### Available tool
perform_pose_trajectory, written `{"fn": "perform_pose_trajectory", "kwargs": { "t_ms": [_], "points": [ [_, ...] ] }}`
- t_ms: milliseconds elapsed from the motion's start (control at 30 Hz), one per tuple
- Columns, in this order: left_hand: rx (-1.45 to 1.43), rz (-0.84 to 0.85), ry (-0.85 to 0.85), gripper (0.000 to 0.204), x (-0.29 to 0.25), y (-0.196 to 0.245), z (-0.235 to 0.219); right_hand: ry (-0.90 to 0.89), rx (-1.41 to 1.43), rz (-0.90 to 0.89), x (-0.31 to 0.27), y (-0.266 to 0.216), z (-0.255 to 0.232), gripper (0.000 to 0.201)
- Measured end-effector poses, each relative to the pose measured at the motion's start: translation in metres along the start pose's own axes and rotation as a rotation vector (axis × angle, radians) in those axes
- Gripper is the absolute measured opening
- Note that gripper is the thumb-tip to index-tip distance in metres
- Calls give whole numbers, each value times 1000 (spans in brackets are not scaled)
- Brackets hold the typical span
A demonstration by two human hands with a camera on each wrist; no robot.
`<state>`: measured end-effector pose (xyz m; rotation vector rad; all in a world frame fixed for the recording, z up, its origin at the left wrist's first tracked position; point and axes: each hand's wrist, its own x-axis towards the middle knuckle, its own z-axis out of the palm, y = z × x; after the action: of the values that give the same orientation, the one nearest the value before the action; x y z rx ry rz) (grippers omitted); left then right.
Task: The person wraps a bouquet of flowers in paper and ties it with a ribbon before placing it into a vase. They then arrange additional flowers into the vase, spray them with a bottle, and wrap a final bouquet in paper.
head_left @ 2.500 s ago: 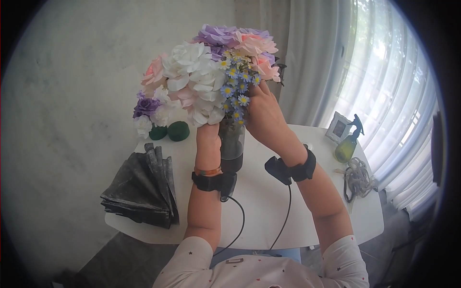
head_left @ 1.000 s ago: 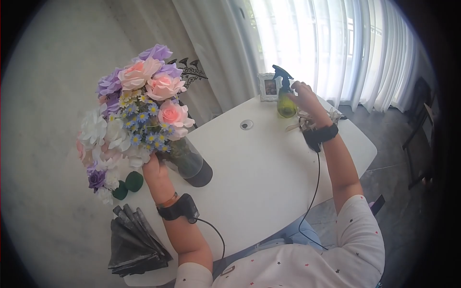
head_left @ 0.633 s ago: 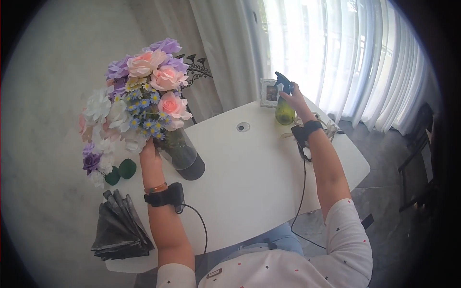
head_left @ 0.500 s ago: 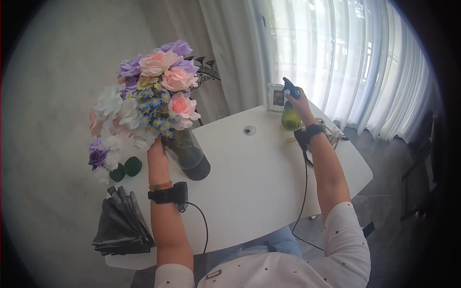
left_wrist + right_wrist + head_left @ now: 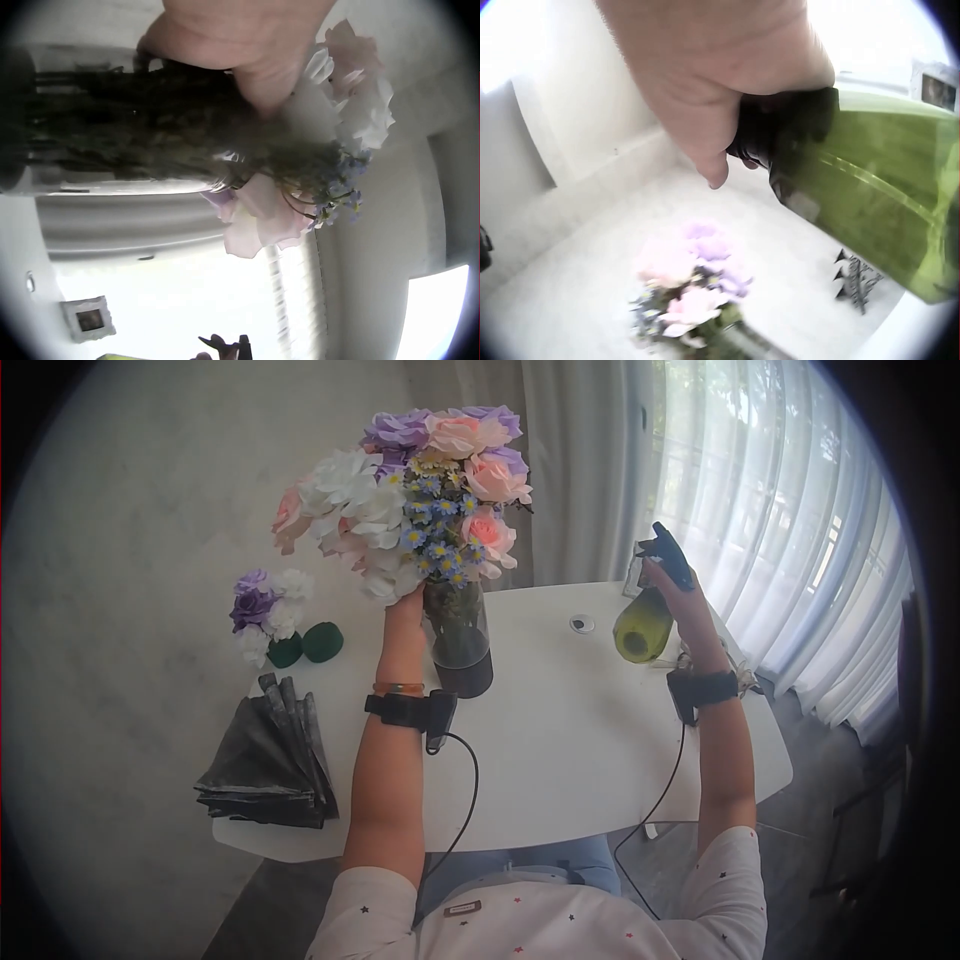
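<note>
A bouquet of artificial flowers (image 5: 370, 500), white, pink, lilac and small blue daisies, stands in a clear glass vase (image 5: 458, 645) with a dark base. My left hand (image 5: 405, 610) holds the vase near its rim, just under the white blooms. In the left wrist view that hand (image 5: 232, 37) curls round the glass, its thumb beside the stems; its other fingers are mostly hidden. My right hand (image 5: 685, 600) grips a green spray bottle (image 5: 642, 632) by its black neck, the bottle tilted and raised. In the right wrist view the fingers wrap below the trigger head.
Folded dark wrapping sheets (image 5: 268, 760) lie at the table's left. Behind them is a small purple and white flower bunch (image 5: 262, 605) with green foam pieces (image 5: 322, 642). A picture frame (image 5: 937, 88) stands near the bottle. Pale cord (image 5: 745, 678) lies by the right wrist.
My right hand has gone from the bouquet to the spray bottle, taken hold of it and lifted it off the table. My left hand has stayed at the vase while the head view swung right and back.
</note>
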<state>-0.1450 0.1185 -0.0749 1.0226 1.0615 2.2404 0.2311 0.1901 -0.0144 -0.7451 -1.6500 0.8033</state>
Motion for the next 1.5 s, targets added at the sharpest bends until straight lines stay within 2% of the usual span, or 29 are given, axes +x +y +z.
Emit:
{"fn": "perform_pose_trajectory", "kwargs": {
  "t_ms": [33,67,133,233,300,367,433,467,567,633,767,833,867,933,1067,1167,1233,1267,1333,1367,1433,1467,1500],
  "points": [
    [-10,13,-21,50,-1,0,1,-85,15,33,-14,-24,7,43],
    [-13,8,-22,50,0,-2,1,-84,10,36,-28,-46,16,43],
    [-65,17,-30,52,2,-8,0,-188,74,-87,-52,-80,30,36],
    [-12,12,-4,53,-8,10,8,-399,55,-157,-72,-113,43,36],
    [-20,-10,-11,52,-11,15,10,-497,126,-300,-84,-126,56,39],
    [-26,-32,-13,52,-13,19,13,-592,211,-280,-93,-140,66,48],
    [-54,-61,-46,52,-15,23,15,-583,197,-314,-99,-147,78,48],
    [-51,-63,-43,52,-16,26,15,-535,168,-353,-101,-154,85,41],
    [-91,-29,-129,52,-18,29,14,-562,92,-315,-100,-162,96,33],
    [-113,32,-176,51,-18,29,13,-540,168,-316,-101,-160,108,29],
    [-130,-9,-145,51,-20,28,17,-569,154,-306,-105,-160,111,30],
    [-80,93,-127,50,-20,22,19,-571,163,-286,-105,-157,108,29],
    [-77,92,-126,50,-19,21,19,-584,169,-298,-104,-156,106,29],
    [-91,34,-93,53,-15,17,18,-599,174,-307,-102,-153,101,30],
    [-41,65,-119,53,-9,10,14,-558,216,-298,-103,-149,85,36],
    [-34,29,-138,51,-8,20,14,-536,214,-286,-97,-153,72,40],
    [-38,-139,-73,48,-7,25,17,-530,227,-295,-98,-149,62,42],
    [-29,-136,-78,48,-2,23,15,-502,251,-296,-101,-145,57,40],
    [-145,-267,-171,46,13,12,3,-467,281,-294,-103,-142,45,39],
    [-136,-269,-176,46,17,8,-1,-485,258,-263,-103,-140,36,36],
    [-265,-330,-334,44,32,4,-17,-504,226,-233,-99,-140,35,34],
    [176,-70,-480,43,62,-35,-55,-485,231,-229,-98,-140,34,32],
    [187,-74,-488,43,50,-22,-38,-461,245,-220,-99,-138,26,30]
  ]
}}
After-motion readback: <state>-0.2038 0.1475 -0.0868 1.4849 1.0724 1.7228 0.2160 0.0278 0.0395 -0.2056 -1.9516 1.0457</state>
